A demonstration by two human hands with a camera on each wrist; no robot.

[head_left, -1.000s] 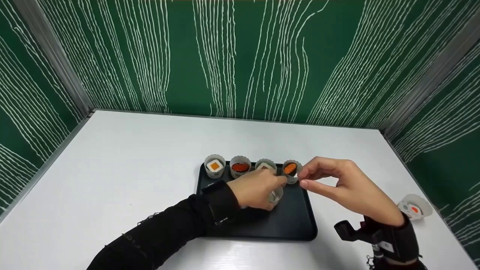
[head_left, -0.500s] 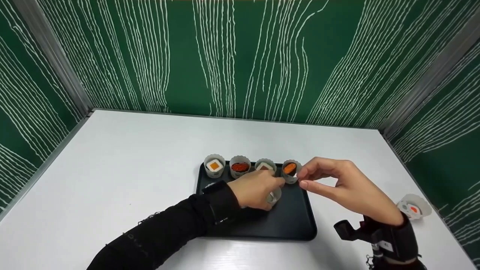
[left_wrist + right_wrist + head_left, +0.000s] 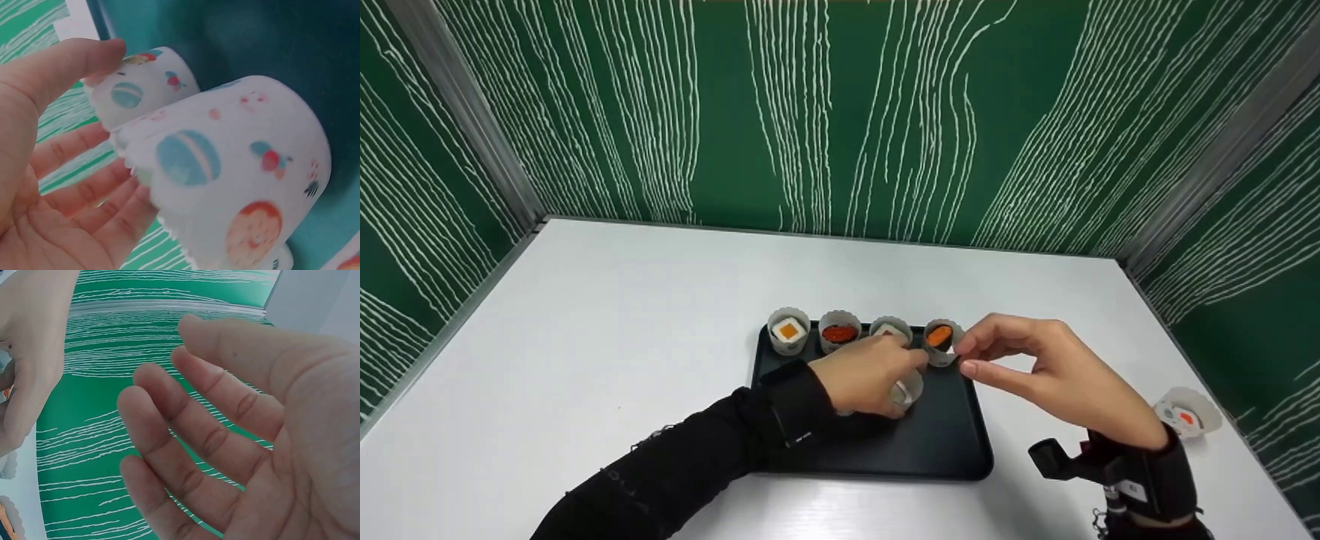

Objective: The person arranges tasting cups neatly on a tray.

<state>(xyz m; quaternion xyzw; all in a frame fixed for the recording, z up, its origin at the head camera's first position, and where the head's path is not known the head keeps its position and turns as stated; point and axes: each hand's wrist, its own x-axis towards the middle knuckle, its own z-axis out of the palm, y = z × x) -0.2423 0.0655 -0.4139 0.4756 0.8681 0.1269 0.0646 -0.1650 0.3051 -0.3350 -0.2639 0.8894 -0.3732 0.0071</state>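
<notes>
My left hand (image 3: 871, 375) reaches over the black tray (image 3: 945, 442). Its thumb and fingers lie around the rim of a paper baking cup (image 3: 913, 388), partly hidden by the hand. In the left wrist view the thumb overlaps the scalloped rim of this printed cup (image 3: 135, 93), while a nearer baking cup (image 3: 242, 169) covers the fingertips. My right hand (image 3: 1057, 375) hovers right of the tray, fingers loosely bent. In the right wrist view nothing lies between its thumb and fingers. From the head, its fingertips overlap the edge of a cup holding an orange-topped sushi piece (image 3: 939, 337).
Along the tray's back edge stand more baking cups with a white square piece (image 3: 788, 330), a red roe-topped piece (image 3: 840, 334) and a pale piece (image 3: 889, 330). Another cup (image 3: 1189, 412) with a red-and-white piece sits at the table's right. Green white-streaked panels (image 3: 840, 112) surround the white table (image 3: 660, 285).
The left hand and the cup at its fingers have shifted very slightly left. The right hand holds the same pose and place.
</notes>
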